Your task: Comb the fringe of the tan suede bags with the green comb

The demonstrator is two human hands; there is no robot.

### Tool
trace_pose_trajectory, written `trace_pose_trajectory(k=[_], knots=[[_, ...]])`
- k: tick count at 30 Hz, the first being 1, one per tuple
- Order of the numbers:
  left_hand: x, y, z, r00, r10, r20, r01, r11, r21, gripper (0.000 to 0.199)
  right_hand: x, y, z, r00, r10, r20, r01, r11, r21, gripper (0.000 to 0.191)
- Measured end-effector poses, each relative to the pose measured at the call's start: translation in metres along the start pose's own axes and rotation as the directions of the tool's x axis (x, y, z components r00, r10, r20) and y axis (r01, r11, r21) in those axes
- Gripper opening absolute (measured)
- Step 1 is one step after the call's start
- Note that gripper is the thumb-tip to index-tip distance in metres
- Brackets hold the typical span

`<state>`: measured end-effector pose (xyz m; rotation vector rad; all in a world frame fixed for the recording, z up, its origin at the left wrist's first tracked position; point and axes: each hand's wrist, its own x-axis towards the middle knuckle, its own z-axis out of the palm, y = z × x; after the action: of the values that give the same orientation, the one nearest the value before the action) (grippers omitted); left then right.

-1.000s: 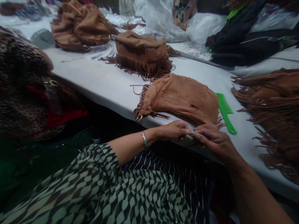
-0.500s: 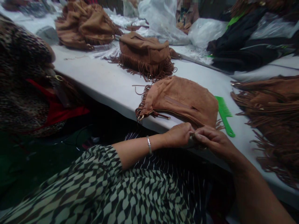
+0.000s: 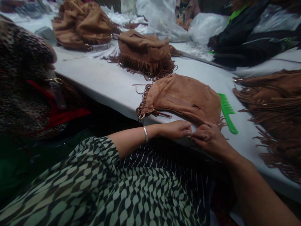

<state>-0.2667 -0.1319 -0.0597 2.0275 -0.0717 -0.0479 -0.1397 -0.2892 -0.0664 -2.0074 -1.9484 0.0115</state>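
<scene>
The white-covered table (image 3: 94, 75) ran diagonally across my head view, with clear plastic wrapping (image 3: 162, 20) and a black bundle (image 3: 244, 44) along its far side. A person in speckled clothing (image 3: 21, 69) was present at the left.

I found the brown fringed bag (image 3: 183, 94) lying on its side near the table's front edge, its fringe and a metal ring toward the left. A green comb (image 3: 227, 113) lay just beside its right end. A second brown bag (image 3: 143, 47) sat behind it, and a heap of fringed brown goods (image 3: 279, 103) occupied the right side.

Both hands were close together at the front edge. The left hand (image 3: 177, 129), with a silver bracelet (image 3: 145, 134) at the wrist, had its fingers curled inward; I could not tell whether they gripped anything. The right hand (image 3: 209, 138) had thumb and forefinger pinching a small shiny piece (image 3: 188, 136), too blurred for me to identify. That hand overlapped the bag's near edge in my view; contact could not be confirmed
</scene>
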Motion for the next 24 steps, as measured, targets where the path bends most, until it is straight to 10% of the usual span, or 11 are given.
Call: trace_pose_trajectory(k=[6,16,24], knots=[[-0.003,-0.008,0.013,0.99,-0.14,0.002,0.129,0.905,-0.405,0.02,-0.009,-0.014,0.004,0.971,0.041,-0.234,-0.021,0.996,0.084,0.013],[-0.002,-0.006,0.029,0.961,-0.049,-0.273,0.066,0.996,0.055,0.01,-0.016,-0.006,0.003,0.942,0.216,-0.255,-0.139,0.948,0.287,0.016],[-0.002,-0.005,0.03,0.961,-0.214,-0.175,0.112,0.882,-0.457,0.015,-0.007,-0.031,0.0,0.956,0.03,-0.292,-0.138,0.924,-0.356,0.015]])
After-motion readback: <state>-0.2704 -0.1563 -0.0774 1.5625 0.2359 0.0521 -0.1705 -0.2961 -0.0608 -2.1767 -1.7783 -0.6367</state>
